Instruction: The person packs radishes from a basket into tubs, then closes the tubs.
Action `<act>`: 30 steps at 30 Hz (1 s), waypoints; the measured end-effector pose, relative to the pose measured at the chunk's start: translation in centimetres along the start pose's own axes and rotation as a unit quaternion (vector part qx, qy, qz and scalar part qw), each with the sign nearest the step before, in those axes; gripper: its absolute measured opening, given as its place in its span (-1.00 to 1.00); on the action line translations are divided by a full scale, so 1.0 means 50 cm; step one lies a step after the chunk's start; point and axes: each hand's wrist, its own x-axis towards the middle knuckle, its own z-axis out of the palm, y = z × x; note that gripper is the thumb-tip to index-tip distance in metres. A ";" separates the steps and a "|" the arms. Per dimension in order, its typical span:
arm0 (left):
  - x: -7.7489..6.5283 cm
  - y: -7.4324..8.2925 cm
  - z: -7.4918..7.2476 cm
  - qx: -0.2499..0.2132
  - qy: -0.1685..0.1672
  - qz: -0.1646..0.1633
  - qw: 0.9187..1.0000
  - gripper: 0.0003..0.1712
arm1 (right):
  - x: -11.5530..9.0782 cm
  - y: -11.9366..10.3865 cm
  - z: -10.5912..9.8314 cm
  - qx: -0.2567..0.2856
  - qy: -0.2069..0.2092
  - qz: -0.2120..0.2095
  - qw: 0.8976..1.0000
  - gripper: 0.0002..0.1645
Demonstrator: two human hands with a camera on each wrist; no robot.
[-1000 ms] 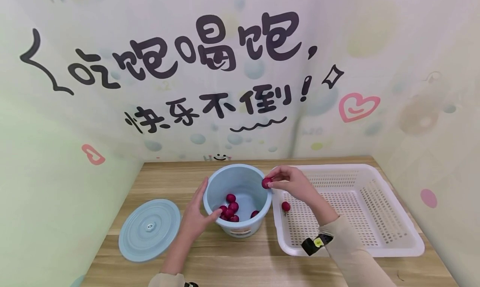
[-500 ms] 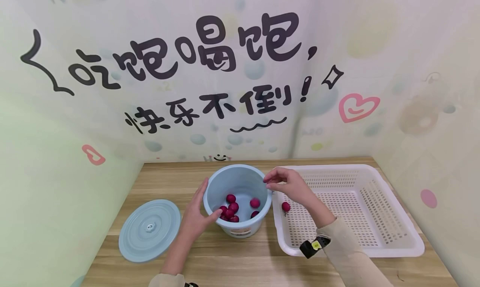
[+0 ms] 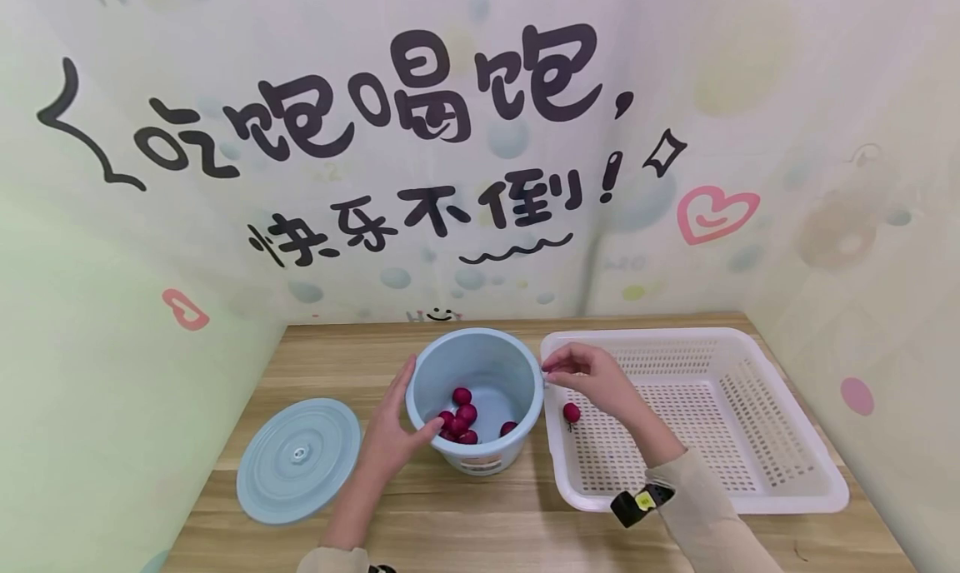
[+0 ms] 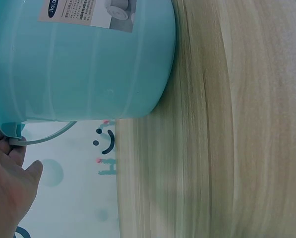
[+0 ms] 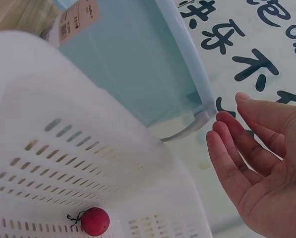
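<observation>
A light blue bucket [image 3: 480,465] stands mid-table with several small round red radishes [image 3: 459,425] inside. My left hand [image 3: 390,431] holds its left side, thumb over the near rim and fingers along the outside. In the left wrist view, fingertips of the left hand [image 4: 14,178] are by the handle's joint. My right hand [image 3: 592,381] hovers between the bucket and a white basket [image 3: 750,503]. The right wrist view shows the right hand [image 5: 266,163] with loosely bent fingers and nothing between them. One radish [image 3: 572,412] with a dark stringy stalk lies in the basket's left end.
A round light blue lid [image 3: 300,460] lies flat left of the bucket, beside my left forearm. The bucket's handle [image 5: 180,133] hangs between bucket and basket. A printed wall sheet [image 3: 480,248] rises behind the wooden table [image 3: 480,531].
The right hand let a radish drop into the bucket, then moved slightly right and down, away from the rim. The left hand and the bucket have stayed put.
</observation>
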 end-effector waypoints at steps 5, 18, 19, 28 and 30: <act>0.000 -0.001 -0.001 0.001 -0.001 -0.003 1.000 0.09 | -0.007 0.012 -0.005 -0.006 0.007 0.008 1.000 -0.74; 0.001 0.001 -0.002 -0.001 -0.002 -0.003 1.000 0.10 | -0.005 0.043 -0.018 -0.012 0.011 0.044 0.999 -0.72; 0.002 0.001 -0.002 -0.001 -0.002 -0.003 1.000 0.10 | -0.004 0.046 -0.018 -0.014 0.010 0.048 0.999 -0.72; 0.002 -0.002 0.000 -0.001 -0.004 -0.003 1.000 0.10 | 0.005 0.066 -0.028 -0.011 0.013 0.058 0.998 -0.71; 0.001 -0.002 0.001 0.000 -0.003 -0.003 1.000 0.10 | 0.006 0.072 -0.031 -0.004 0.012 0.058 0.998 -0.70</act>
